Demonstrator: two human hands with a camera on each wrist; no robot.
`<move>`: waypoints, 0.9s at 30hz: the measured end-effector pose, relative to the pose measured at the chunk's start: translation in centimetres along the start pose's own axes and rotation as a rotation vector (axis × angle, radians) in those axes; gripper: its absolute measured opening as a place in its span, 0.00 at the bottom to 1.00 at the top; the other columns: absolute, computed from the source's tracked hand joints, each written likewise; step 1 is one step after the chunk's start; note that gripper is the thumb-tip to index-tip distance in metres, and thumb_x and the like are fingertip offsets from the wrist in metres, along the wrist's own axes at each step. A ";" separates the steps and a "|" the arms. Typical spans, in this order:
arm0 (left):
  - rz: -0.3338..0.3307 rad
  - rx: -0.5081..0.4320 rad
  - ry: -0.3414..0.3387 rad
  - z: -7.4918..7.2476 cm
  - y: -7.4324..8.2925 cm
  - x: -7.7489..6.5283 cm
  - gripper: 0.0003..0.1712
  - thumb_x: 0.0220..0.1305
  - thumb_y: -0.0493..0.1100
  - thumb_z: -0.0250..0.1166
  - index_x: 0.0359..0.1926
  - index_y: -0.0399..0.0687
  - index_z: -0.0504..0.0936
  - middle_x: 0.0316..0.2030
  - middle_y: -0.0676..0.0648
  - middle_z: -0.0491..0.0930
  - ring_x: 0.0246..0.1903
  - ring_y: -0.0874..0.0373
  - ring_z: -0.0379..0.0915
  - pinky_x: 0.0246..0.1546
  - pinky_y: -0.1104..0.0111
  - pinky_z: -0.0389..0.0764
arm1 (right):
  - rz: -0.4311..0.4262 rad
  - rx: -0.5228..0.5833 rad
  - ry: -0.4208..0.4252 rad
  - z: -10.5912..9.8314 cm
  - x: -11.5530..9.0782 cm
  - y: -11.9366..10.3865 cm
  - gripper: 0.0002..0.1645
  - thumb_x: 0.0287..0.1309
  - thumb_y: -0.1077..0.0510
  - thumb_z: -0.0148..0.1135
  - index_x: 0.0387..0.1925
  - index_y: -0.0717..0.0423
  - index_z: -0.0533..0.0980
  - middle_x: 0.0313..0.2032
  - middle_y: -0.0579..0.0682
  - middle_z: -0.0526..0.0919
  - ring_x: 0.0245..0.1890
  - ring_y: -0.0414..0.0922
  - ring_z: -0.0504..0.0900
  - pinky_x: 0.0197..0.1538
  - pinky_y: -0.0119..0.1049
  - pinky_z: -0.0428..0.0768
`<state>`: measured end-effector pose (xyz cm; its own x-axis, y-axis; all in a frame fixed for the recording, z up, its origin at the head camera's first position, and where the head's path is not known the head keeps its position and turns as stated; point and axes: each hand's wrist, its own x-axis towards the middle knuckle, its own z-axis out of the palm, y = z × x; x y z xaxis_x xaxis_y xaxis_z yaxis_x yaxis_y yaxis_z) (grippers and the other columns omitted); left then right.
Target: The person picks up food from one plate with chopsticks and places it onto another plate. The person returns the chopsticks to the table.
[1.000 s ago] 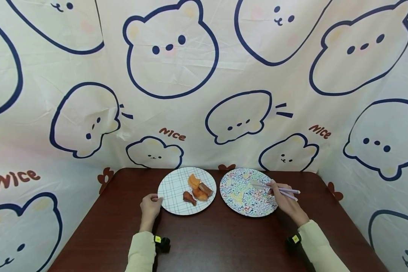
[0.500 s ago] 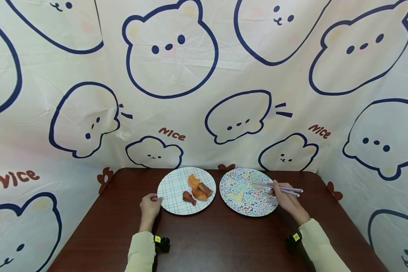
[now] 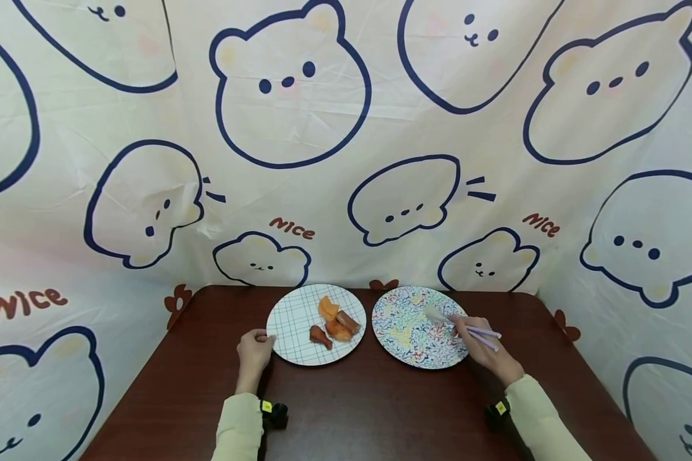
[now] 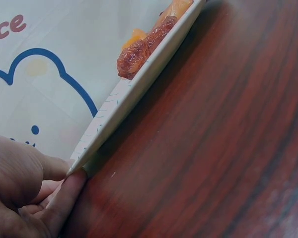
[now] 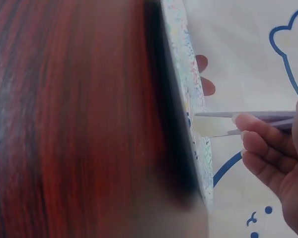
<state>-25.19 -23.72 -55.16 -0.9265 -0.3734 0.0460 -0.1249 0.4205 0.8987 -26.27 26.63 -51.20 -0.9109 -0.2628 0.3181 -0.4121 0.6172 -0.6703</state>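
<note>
My left hand (image 3: 255, 358) pinches the left rim of a white plate (image 3: 291, 320) with a grid pattern, thumb above and finger below in the left wrist view. On that plate lie a small drumstick (image 3: 320, 336), an orange-yellow piece (image 3: 328, 308), a golden-brown piece (image 3: 338, 330) and a brown sausage-like piece (image 3: 348, 321). With my right hand (image 3: 487, 349) I hold a pair of pale purple chopsticks (image 5: 268, 116) over a multicoloured speckled plate (image 3: 406, 346). Near their tips is a pale, see-through patch (image 3: 434, 314); whether it is a separate piece I cannot tell.
Both plates stand side by side toward the far edge of a dark brown wooden table (image 3: 346, 410). Behind and beside the table hangs a cream cloth (image 3: 323, 192) printed with bear outlines.
My right hand shifts slightly right, then back left, and the chopsticks now slant more steeply over the speckled plate. The left hand, both plates and the food stay in place.
</note>
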 end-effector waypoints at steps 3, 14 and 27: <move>0.003 0.003 -0.005 0.0 -0.1 0.1 0.19 0.70 0.38 0.62 0.53 0.25 0.78 0.42 0.30 0.80 0.45 0.36 0.77 0.46 0.46 0.78 | -0.088 -0.077 -0.014 0.0 -0.1 -1.0 0.21 0.78 0.59 0.49 0.36 0.61 0.86 0.27 0.50 0.84 0.27 0.37 0.75 0.30 0.28 0.75; -0.027 0.002 -0.011 0.1 0.1 -0.1 0.19 0.70 0.38 0.62 0.54 0.26 0.79 0.45 0.30 0.79 0.46 0.36 0.77 0.45 0.48 0.79 | -0.158 -0.269 -0.081 0.4 0.1 -3.0 0.18 0.76 0.58 0.53 0.34 0.59 0.85 0.20 0.44 0.79 0.20 0.33 0.70 0.29 0.31 0.74; -0.022 -0.001 -0.008 0.0 0.1 -0.1 0.18 0.70 0.38 0.62 0.53 0.27 0.79 0.44 0.31 0.79 0.44 0.37 0.77 0.44 0.49 0.79 | -0.092 -0.436 -0.089 1.1 0.6 -2.5 0.21 0.77 0.55 0.50 0.32 0.56 0.86 0.23 0.40 0.80 0.24 0.37 0.73 0.35 0.38 0.79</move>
<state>-25.08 -23.65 -55.08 -0.9264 -0.3759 0.0229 -0.1446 0.4112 0.9000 -25.87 24.10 -50.12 -0.8771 -0.3822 0.2909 -0.4616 0.8382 -0.2906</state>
